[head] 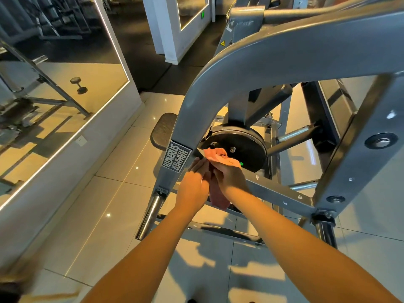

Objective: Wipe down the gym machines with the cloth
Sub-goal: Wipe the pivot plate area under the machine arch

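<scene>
Far left I see a mirror wall [65,68] with a dumbbell [78,85] reflected in it; neither concerns the wipe, so I leave them out of my reckoning. Coming right, the grey frame upright [175,158] of the gym machine carries a maker's label [177,157], and a chrome peg [149,217] sticks out toward me at its foot; just beyond it sits a dark pad [162,131].

My left hand [193,184] lies beside that upright, fingers straight and held together, palm turned inward against the cloth; it pins rather than pinches. The pink cloth [216,155] is sandwiched between the two hands, a bunched part poking out at the far end near the black weight plate [242,147] and a tail hanging down on the near side, over the lower crossbar [282,196]. My right hand [229,176] curls over the cloth from the right, fingers closed on it; whether the thumb is tucked beneath I cannot tell.

I judge that I am refolding or gathering the cloth before the next stroke; to do it well I would take up the hanging tail so it does not drag or snag on bolts, make a flat pad with a fresh face outward, then lay it on the upright beside the label and wipe in long overlapping strokes along the tube; after that, the crossbar to the right, with firm palm pressure; the right frame arm [354,149] comes last.
</scene>
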`<state>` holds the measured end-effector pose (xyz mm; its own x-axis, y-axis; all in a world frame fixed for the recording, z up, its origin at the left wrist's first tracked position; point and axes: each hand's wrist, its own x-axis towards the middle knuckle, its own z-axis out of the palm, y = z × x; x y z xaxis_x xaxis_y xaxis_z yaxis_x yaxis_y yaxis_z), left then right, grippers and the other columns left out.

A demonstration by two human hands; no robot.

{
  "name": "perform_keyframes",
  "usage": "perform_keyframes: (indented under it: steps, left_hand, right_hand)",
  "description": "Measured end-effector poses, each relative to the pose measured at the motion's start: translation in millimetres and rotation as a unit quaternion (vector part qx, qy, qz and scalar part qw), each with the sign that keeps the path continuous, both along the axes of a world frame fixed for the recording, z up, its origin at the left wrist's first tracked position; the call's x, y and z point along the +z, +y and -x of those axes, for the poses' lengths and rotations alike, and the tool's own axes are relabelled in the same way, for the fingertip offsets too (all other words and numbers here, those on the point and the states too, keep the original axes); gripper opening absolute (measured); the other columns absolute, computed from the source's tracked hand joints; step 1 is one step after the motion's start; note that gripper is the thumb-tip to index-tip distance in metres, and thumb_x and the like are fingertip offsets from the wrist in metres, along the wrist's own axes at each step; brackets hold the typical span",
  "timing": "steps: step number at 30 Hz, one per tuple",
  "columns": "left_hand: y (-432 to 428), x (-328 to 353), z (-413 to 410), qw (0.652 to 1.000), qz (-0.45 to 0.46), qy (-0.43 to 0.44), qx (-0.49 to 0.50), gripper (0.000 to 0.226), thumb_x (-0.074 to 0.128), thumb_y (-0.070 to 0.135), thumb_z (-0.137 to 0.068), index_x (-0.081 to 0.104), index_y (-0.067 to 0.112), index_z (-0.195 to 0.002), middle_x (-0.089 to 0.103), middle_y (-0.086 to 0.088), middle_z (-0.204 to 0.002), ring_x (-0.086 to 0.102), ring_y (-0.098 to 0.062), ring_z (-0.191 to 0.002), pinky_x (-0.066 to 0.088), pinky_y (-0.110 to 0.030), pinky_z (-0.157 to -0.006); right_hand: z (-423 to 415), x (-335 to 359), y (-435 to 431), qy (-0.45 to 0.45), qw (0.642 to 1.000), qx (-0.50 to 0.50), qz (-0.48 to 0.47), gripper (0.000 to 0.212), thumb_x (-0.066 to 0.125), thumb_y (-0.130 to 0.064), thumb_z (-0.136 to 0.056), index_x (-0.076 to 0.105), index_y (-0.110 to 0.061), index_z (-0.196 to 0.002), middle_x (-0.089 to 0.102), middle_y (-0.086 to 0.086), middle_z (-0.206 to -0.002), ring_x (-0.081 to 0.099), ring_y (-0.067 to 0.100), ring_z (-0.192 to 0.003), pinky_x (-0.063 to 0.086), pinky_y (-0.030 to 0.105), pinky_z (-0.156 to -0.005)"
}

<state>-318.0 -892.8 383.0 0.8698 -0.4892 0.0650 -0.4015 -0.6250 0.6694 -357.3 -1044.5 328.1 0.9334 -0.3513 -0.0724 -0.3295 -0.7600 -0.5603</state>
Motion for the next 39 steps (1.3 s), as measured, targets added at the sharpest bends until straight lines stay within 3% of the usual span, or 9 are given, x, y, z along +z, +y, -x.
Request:
perform_keyframes:
  steps: [3,7,10,13,17,24,28,33,39]
  left_hand:
    - [-4.1,1.4,7.6,0.996,-0.062,-0.039,-0.056,0.044,0.047,0.020,-0.105,0.050,0.018,-0.149,0.045,-0.004,-0.155,0.032,-0.028,-0.148,0.041,-0.039,-0.109]
    - [-12.8,-11.7,16.6,0.983,-0.127,-0.045,-0.125,0.046,0.043,0.026,-0.108,0.043,0.022,-0.154,0.044,-0.001,-0.157,0.035,-0.021,-0.147,0.031,-0.031,-0.116]
    - [-19.5,-24.2,20.4,0.988,-0.107,-0.038,-0.109,0.043,0.045,0.029,-0.107,0.049,0.022,-0.149,0.048,-0.003,-0.154,0.040,-0.023,-0.143,0.036,-0.035,-0.116]
    - [-29.0,-30.1,21.0,0.991,-0.100,-0.045,-0.083,0.040,0.047,0.032,-0.105,0.052,0.025,-0.144,0.052,-0.004,-0.149,0.049,-0.028,-0.135,0.044,-0.040,-0.111]
    - [-47.0,-33.9,23.1,0.975,-0.152,-0.080,-0.143,0.046,0.041,0.031,-0.107,0.044,0.019,-0.151,0.037,-0.007,-0.161,0.033,-0.029,-0.147,0.031,-0.042,-0.120]
    - [-59.4,-28.2,21.7,0.961,-0.231,-0.067,-0.133,0.048,0.033,0.033,-0.109,0.034,0.021,-0.155,0.029,-0.003,-0.164,0.027,-0.024,-0.150,0.020,-0.036,-0.123]
    - [-91.0,-9.1,37.5,0.948,-0.282,-0.025,-0.142,0.041,0.034,0.032,-0.110,0.039,0.021,-0.149,0.043,-0.007,-0.153,0.042,-0.028,-0.139,0.035,-0.040,-0.115]
    - [-88.8,-18.9,38.7,0.948,-0.264,-0.058,-0.167,0.049,0.028,0.031,-0.111,0.026,0.021,-0.159,0.018,0.002,-0.169,0.014,-0.020,-0.155,0.010,-0.033,-0.125]
    - [-91.8,-21.0,40.7,0.957,-0.252,-0.041,-0.140,0.048,0.036,0.032,-0.110,0.032,0.024,-0.157,0.031,0.000,-0.164,0.033,-0.024,-0.149,0.030,-0.038,-0.120]
  right_hand:
    - [29.1,3.6,-18.9,-0.074,0.994,-0.074,0.015,0.045,0.060,-0.006,-0.096,0.061,-0.019,-0.139,0.057,0.006,-0.142,0.049,0.023,-0.135,0.037,0.030,-0.113]
    - [47.9,6.6,-28.4,-0.049,0.985,-0.159,0.045,0.035,0.058,-0.014,-0.101,0.059,-0.006,-0.136,0.062,0.016,-0.129,0.061,0.035,-0.118,0.049,0.034,-0.103]
    - [23.8,20.2,-14.6,-0.076,0.989,-0.108,-0.062,0.036,0.059,-0.014,-0.101,0.061,-0.007,-0.136,0.063,0.010,-0.133,0.058,0.027,-0.125,0.036,0.013,-0.101]
    - [18.6,24.8,-11.6,-0.143,0.984,-0.071,-0.082,0.036,0.064,-0.027,-0.099,0.062,-0.012,-0.133,0.069,0.012,-0.123,0.063,0.029,-0.118,0.053,0.019,-0.088]
    - [57.3,-4.2,-45.2,-0.089,0.993,-0.069,-0.030,0.048,0.072,-0.012,-0.091,0.060,-0.013,-0.138,0.059,0.008,-0.138,0.053,0.025,-0.131,0.042,0.032,-0.112]
    - [71.5,-17.3,-54.7,-0.115,0.984,-0.137,-0.023,0.041,0.061,-0.006,-0.097,0.057,-0.009,-0.138,0.064,0.015,-0.126,0.063,0.030,-0.114,0.055,0.037,-0.097]
    - [59.2,-6.0,-44.5,-0.158,0.983,-0.070,-0.068,0.039,0.070,-0.021,-0.095,0.061,-0.012,-0.133,0.063,0.012,-0.131,0.058,0.025,-0.123,0.047,0.043,-0.109]
    - [101.7,-42.6,-89.7,-0.099,0.987,-0.116,-0.053,0.059,0.071,-0.038,-0.091,0.054,-0.015,-0.142,0.056,0.006,-0.137,0.052,0.014,-0.124,0.047,0.035,-0.108]
    - [68.4,-5.1,-51.8,-0.164,0.972,-0.102,-0.137,0.036,0.065,-0.006,-0.096,0.061,0.005,-0.129,0.063,0.020,-0.122,0.059,0.030,-0.118,0.045,0.040,-0.109]
